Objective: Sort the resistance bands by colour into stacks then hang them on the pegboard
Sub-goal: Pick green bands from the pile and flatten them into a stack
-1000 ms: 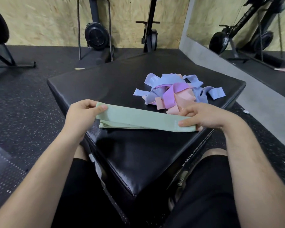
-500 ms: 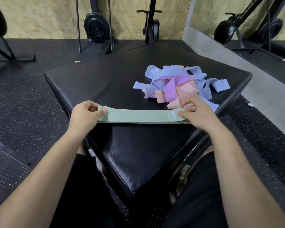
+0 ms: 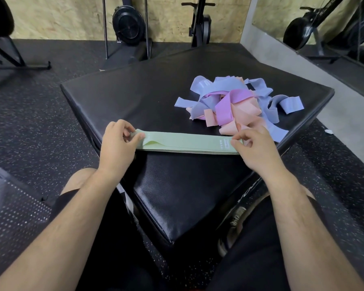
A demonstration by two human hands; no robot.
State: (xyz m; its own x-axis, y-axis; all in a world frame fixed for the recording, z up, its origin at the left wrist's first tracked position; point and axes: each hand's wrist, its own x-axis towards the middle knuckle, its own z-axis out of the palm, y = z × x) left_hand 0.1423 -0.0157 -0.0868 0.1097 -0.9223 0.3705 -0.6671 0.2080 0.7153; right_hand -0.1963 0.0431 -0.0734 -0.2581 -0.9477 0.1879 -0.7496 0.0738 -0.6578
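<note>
A flat stack of pale green bands lies across the near part of a black padded box. My left hand pinches the stack's left end, where the top band's edge is lifted. My right hand pinches the right end by a small printed label. Behind the right hand sits a tangled heap of blue, purple and peach bands. No pegboard is in sight.
Speckled black rubber floor surrounds the box. Exercise machines stand against the chipboard wall at the back, and another stand is at far left. A mirror runs along the right wall above a grey ledge. My knees are under the box's near corner.
The green bands went from a loose, offset pair to a squared stack lying flat. Both hands shifted slightly away from me, and the view tilted down a little.
</note>
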